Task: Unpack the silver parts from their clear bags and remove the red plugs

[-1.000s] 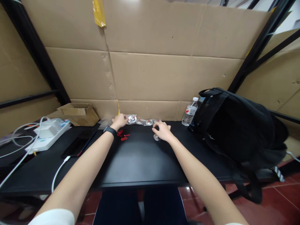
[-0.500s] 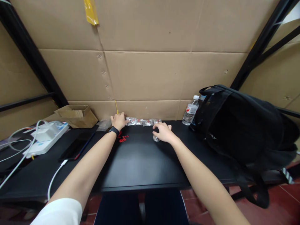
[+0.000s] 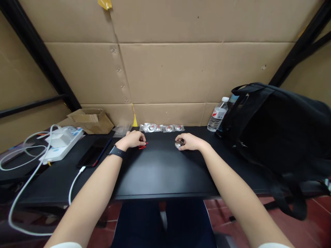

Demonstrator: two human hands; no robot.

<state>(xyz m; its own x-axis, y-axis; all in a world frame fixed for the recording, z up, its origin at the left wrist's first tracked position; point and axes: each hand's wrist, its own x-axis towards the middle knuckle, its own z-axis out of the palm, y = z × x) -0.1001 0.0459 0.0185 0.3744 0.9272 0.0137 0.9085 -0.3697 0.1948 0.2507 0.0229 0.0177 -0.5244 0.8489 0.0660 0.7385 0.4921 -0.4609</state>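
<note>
My right hand (image 3: 190, 142) is closed with thumb and fingers around the edge of a shiny, round silver disc (image 3: 177, 144), just above or on the black tabletop. The palm side of that hand is hidden. My left hand (image 3: 133, 139), with a dark watch on its wrist, has its fingertips pinched together at some thin red string loops (image 3: 142, 147). Part of the string is covered by the fingers. Beyond both hands, a row of similar silver discs in clear plastic bags (image 3: 169, 128) lies along the back of the table.
Behind my left hand are clear bags (image 3: 122, 130) and an open cardboard box (image 3: 94, 120). Farther left lie a phone (image 3: 91, 153), white cables and a power strip (image 3: 60, 151). A water bottle (image 3: 218, 115) and black backpack (image 3: 276, 134) stand right; cardboard (image 3: 165, 75) walls the back.
My left hand has moved from the bagged discs at the back down to the red string. My right hand has closed around the loose silver disc. The view has tilted slightly downward.
</note>
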